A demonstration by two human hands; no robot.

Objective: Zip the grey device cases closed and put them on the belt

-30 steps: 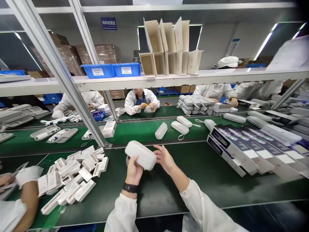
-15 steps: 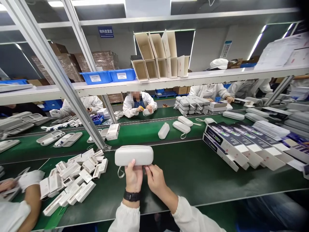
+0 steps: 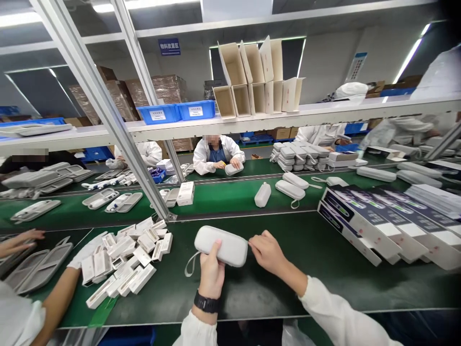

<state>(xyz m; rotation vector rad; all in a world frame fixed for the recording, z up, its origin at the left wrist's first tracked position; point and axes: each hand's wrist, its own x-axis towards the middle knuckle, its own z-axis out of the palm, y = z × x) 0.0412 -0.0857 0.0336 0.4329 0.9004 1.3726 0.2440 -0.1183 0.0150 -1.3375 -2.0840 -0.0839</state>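
Green matting covers the table (image 3: 288, 283), viewed from the head camera. At far left, a co-worker's hand (image 3: 18, 240) reaches over two open grey trays (image 3: 36, 264), whose contents cannot be made out. Beside them lies a heap of small white boxes (image 3: 124, 262), too many and too overlapped to count. On the belt behind, several open cases (image 3: 108, 199) lie flat, and one white carton (image 3: 186, 193) stands near the slanted post. At centre, the left hand (image 3: 212, 275), a black watch on its wrist, has its fingers clamped around one closed grey zip case (image 3: 223, 246), held just above the table, its loop strap hanging at the left end. The right hand (image 3: 268, 252) meets the case's right end with fingers pinched together on its edge. On the shelf above stand two blue bins (image 3: 178, 111), contents hidden, and about seven open cardboard cartons (image 3: 257, 77). Behind the hands lie three closed cases (image 3: 288, 185) on the belt. At right, a row of about five dark printed boxes (image 3: 378, 218) leans overlapped on the table.
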